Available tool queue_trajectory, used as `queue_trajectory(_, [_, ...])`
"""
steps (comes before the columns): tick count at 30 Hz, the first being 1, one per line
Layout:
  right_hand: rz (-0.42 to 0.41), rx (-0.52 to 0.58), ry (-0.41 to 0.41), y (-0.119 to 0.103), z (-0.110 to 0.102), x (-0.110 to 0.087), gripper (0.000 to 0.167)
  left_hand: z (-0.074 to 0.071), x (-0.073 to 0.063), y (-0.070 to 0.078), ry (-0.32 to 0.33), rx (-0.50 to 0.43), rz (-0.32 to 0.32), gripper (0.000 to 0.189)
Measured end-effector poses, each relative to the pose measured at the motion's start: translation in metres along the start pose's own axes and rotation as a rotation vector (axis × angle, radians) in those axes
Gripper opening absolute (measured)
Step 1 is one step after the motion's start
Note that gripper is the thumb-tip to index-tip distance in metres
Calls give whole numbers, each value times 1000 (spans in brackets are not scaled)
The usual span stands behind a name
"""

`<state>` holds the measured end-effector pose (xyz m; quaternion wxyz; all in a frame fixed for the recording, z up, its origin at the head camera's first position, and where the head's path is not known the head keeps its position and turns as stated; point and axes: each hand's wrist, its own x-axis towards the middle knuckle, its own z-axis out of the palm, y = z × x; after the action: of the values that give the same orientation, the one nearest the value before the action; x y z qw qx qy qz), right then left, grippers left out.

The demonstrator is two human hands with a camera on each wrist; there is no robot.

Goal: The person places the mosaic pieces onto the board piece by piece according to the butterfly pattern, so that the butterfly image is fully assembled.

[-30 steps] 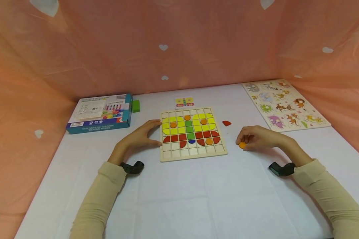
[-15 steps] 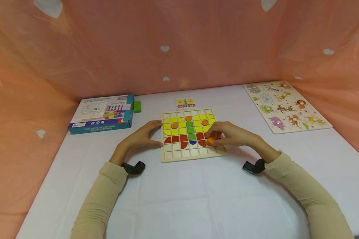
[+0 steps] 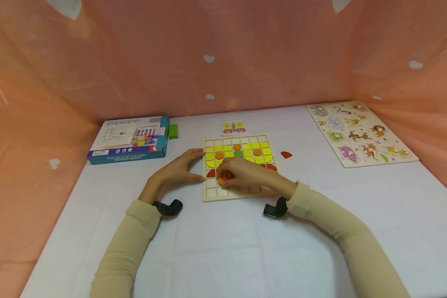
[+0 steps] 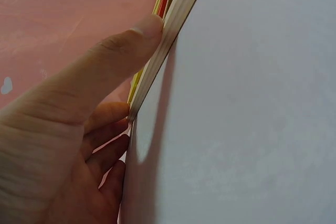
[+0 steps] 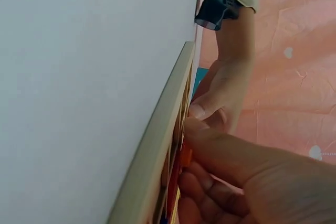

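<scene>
A wooden grid board (image 3: 211, 193) lies flat, filled with yellow, red, green and orange pieces. My left hand (image 3: 179, 169) rests against its left edge, thumb and fingertips spread along the side; the left wrist view shows the thumb (image 4: 110, 66) at the rim. My right hand (image 3: 242, 173) reaches across the board and pinches an orange round piece (image 3: 222, 181) between thumb and fingers, close over the lower left squares. That piece (image 5: 186, 157) shows at the fingertips in the right wrist view. The hand hides the board's lower middle.
A red quarter-round piece (image 3: 286, 155) lies right of the board. Behind the board is a small pattern card (image 3: 233, 128). A boxed bead set (image 3: 128, 140) and a green block (image 3: 173, 131) are at the left, an animal puzzle board (image 3: 361, 134) at the right.
My right hand has carried the orange round piece leftward, from the table right of the board to above its lower left squares. My left hand has stayed at the board's left edge.
</scene>
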<state>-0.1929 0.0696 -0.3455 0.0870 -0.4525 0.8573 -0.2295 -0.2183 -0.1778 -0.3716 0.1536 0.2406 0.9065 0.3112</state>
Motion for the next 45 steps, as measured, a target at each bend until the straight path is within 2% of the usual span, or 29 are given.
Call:
queue_trajectory(7, [-14,14,-12,4,3,7,24,-2,1,2,0,5,8,88])
queue_trajectory(23, [-36,49,16,5,5,6,21,-1,1,-2,2,10,11,89])
queue_trajectory(26, [-35,38,25,4,-2,2,23,0,1,-2,3,11,16,89])
queue_trajectory(30, [-25,26,90,8,-26,-13,23,0,0,0,3,2,17,90])
queue_trajectory(34, [53,19,181,27,-53,-39,20,-1,0,1,7,-3,15,90])
queue_trajectory(37, [139,-13,244,48,-65,-62,19,-1,0,1,8,6,10,89])
queue_trajectory(41, [279,-71,308,76,-70,-91,18,-2,0,1,0,4,4,89])
queue_trajectory(45, [400,-79,308,95,-70,-108,22,-1,0,1,-5,-9,-2,90])
